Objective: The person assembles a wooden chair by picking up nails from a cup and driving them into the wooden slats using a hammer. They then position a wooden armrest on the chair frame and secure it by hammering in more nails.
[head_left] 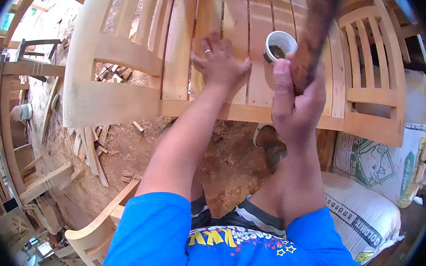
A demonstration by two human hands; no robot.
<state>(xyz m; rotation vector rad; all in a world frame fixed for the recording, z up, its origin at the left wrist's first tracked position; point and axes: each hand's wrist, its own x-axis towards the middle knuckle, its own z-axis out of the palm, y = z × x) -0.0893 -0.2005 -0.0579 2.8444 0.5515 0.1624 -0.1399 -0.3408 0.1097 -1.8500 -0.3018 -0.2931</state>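
Wood scraps (pixel 90 154) litter the dirt floor (pixel 220 166) left of a pale slatted wooden bench (pixel 252 114). Over its right side, the right hand (pixel 300 102) grips a blurred brown wooden-looking bar (pixel 314 41), probably stiff, weighty, best held at this near end; the left hand (pixel 221 63) lies spread on the slats (pixel 236 17).

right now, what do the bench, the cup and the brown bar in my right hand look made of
Bench: pale wood, smooth and perhaps unvarnished, with grain showing along the slats.
Cup: probably white plastic, smooth, going by its thin, even rim.
Brown bar: possibly wood, dark and roughly finished, judging by its mottled surface, though blur leaves that open.
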